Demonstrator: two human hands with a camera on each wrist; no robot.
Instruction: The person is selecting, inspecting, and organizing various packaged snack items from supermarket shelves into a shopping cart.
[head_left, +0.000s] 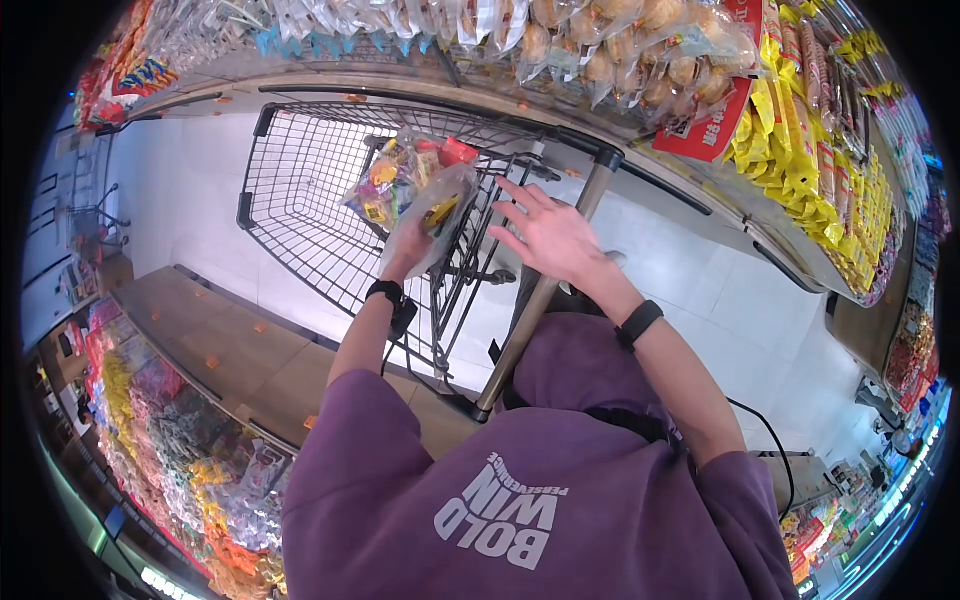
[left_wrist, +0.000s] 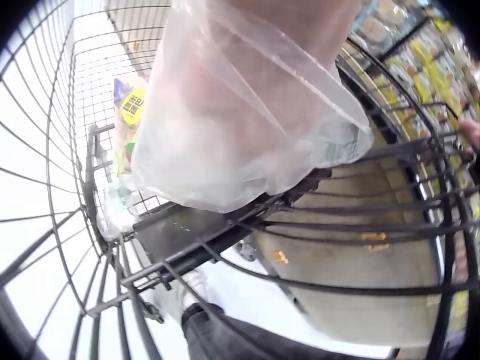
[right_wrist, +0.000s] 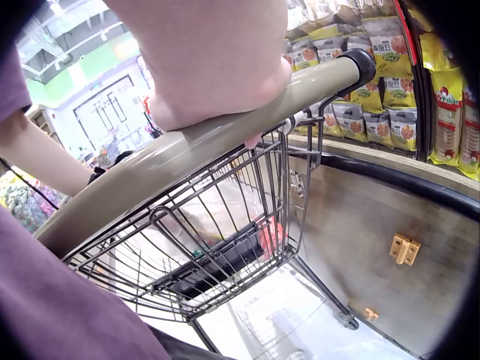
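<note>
A wire shopping cart (head_left: 245, 211) with a thick tan handle (head_left: 517, 345) stands in front of me. My left hand (head_left: 412, 243) reaches into the basket, inside a clear plastic bag (left_wrist: 217, 169) that drapes over it. Whether its fingers grip anything I cannot tell. Against the bag, in the head view, lie colourful packaged goods (head_left: 385, 190) and a red package (head_left: 457, 152). My right hand (head_left: 548, 232) lies over the handle with fingers spread, reaching toward the basket's near end and holding nothing.
Shelves of bagged baked goods (head_left: 640, 50) and yellow packets (head_left: 775, 130) run along the cart's far side. A low brown ledge (head_left: 230, 330) and a display of bagged goods (head_left: 180, 430) are at the left. Pale floor tiles (head_left: 710, 290) show behind the handle.
</note>
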